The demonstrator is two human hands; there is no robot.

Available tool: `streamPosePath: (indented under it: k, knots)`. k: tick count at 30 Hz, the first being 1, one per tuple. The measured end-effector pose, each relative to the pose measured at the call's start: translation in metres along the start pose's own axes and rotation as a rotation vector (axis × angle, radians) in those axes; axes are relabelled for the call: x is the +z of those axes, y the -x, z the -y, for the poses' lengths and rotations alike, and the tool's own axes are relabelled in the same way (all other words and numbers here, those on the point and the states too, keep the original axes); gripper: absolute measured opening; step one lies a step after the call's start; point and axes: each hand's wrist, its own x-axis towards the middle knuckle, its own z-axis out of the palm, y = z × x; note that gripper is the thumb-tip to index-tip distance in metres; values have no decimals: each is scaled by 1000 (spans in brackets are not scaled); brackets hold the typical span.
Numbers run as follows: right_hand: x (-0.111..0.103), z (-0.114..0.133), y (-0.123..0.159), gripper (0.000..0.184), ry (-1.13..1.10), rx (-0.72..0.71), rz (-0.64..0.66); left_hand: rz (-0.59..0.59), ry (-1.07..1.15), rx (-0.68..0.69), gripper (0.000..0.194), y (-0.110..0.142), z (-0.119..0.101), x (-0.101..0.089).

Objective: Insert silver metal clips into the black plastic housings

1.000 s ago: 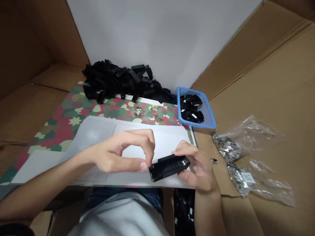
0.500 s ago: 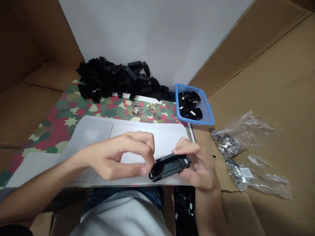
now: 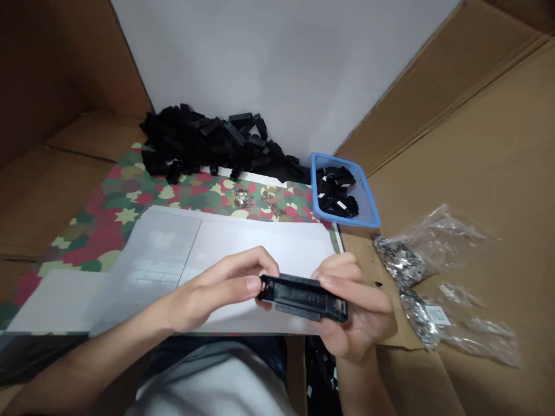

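Between my two hands is a long, narrow black plastic casing (image 3: 299, 296), its hollow inside facing up toward me. A small shiny metal piece shows at each end of the hollow. My left hand (image 3: 229, 289) is closed on the casing's left end, thumb on top and fingers behind and beneath. Around the right end, the fingers and thumb of my right hand (image 3: 358, 303) are closed, with part of that grip hidden by the casing. White paper sheets (image 3: 243, 237) lie on the table below both hands.
Black plastic parts (image 3: 195, 141) are heaped at the back. Small metal pieces (image 3: 243, 199) lie on the patterned table cover (image 3: 125, 215). A blue basket (image 3: 369, 208) with black parts stands back right. Bags of metal pieces (image 3: 403, 260) lie on cardboard at right. Cardboard walls (image 3: 485, 115) flank the table.
The casing has turned, its right end now lower and its inside facing me more. My left fingers have shifted from pinching inside its left end to gripping around that end.
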Motion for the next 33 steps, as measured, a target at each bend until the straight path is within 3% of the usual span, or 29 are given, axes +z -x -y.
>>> streamPosePath:
  k: [5,8,10,14,17,21,24,28,33]
  knots:
    - [7,-1,4,41,10,-35,-2,-37,109,-36,28,-1,6,-1]
    - [9,-6,8,39,-13,1,30,-94,-19,15,28,2,8,-1]
    - [7,-10,13,37,-63,53,68,-170,-214,132,26,7,10,-2]
    - [-1,-17,17,30,-167,261,317,-298,-713,372,16,17,14,-7]
    - [-1,-16,9,36,-213,424,478,-273,-959,447,19,20,15,-11]
    - [12,-6,-15,14,-222,548,697,-183,-1119,441,18,22,18,-12]
    - [22,0,-28,10,-283,665,829,-166,-1125,428,18,25,19,-12]
    - [28,2,-31,11,-358,792,865,-157,-1116,422,16,29,19,-13]
    - [34,2,-28,13,-435,879,773,-169,-1150,413,14,31,18,-13]
